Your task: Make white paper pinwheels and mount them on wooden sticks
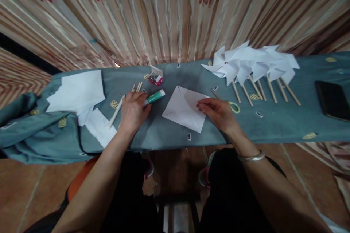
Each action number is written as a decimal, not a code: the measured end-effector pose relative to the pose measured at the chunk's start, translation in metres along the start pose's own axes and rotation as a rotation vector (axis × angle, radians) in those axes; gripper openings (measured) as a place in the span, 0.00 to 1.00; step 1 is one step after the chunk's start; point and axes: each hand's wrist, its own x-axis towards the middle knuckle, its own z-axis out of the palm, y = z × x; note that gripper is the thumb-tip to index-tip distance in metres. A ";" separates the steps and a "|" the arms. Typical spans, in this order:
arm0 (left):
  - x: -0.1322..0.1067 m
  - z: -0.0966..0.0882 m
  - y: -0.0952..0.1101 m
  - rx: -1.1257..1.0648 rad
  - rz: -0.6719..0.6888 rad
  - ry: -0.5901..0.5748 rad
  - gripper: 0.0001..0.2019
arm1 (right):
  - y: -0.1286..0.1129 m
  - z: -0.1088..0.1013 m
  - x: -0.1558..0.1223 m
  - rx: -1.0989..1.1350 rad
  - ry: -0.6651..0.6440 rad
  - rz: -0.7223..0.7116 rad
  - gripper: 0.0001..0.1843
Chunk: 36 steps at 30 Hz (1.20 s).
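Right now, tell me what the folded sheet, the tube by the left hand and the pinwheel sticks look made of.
Folded sheet: thin matt white paper, creased sharply. Tube at the left hand: probably smooth plastic, green and white with a slight sheen. Pinwheel sticks: likely bare pale wood or bamboo, dull and unpainted.

The left hand (133, 111) covers one end of the glue stick (156, 96); the right hand (218, 113) hides most of the scissors (235, 108).

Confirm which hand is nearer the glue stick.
Left. The left hand touches the glue stick; the right hand rests on the white paper to its right.
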 end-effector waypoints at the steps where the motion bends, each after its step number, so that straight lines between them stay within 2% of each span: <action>1: -0.001 -0.002 0.007 0.012 0.025 0.017 0.19 | 0.000 -0.003 -0.003 -0.090 -0.007 -0.030 0.09; 3: -0.007 -0.005 0.025 -0.005 0.129 0.034 0.25 | 0.001 -0.008 -0.010 -0.281 -0.028 -0.091 0.07; 4: -0.010 -0.005 0.036 -0.031 0.219 0.007 0.25 | 0.001 -0.010 -0.013 -0.356 -0.047 -0.124 0.08; 6: -0.018 -0.002 0.059 -0.090 0.428 -0.077 0.20 | 0.002 -0.012 -0.020 -0.446 -0.097 -0.193 0.11; 8: -0.025 0.006 0.078 -0.120 0.555 -0.144 0.16 | 0.003 -0.013 -0.025 -0.500 -0.145 -0.271 0.14; 11: -0.030 0.019 0.093 -0.124 0.593 -0.128 0.10 | 0.006 -0.013 -0.028 -0.577 -0.186 -0.362 0.15; 16: -0.032 0.029 0.092 -0.065 0.656 -0.072 0.07 | 0.005 -0.015 -0.027 -0.628 -0.236 -0.384 0.17; 20: -0.030 0.029 0.090 -0.120 0.635 -0.073 0.07 | 0.000 -0.015 -0.027 -0.612 -0.240 -0.354 0.18; 26: -0.030 0.025 0.092 -0.433 0.409 -0.137 0.08 | -0.007 -0.011 -0.032 -0.481 -0.225 -0.253 0.14; 30: -0.036 0.021 0.095 -0.526 0.392 -0.177 0.07 | -0.008 -0.009 -0.035 -0.366 -0.224 -0.180 0.03; 33: -0.040 0.021 0.096 -0.551 0.362 -0.169 0.07 | -0.004 -0.006 -0.036 -0.348 -0.191 -0.155 0.03; 36: -0.042 0.023 0.095 -0.575 0.327 -0.155 0.12 | 0.000 -0.002 -0.037 -0.383 -0.146 -0.136 0.03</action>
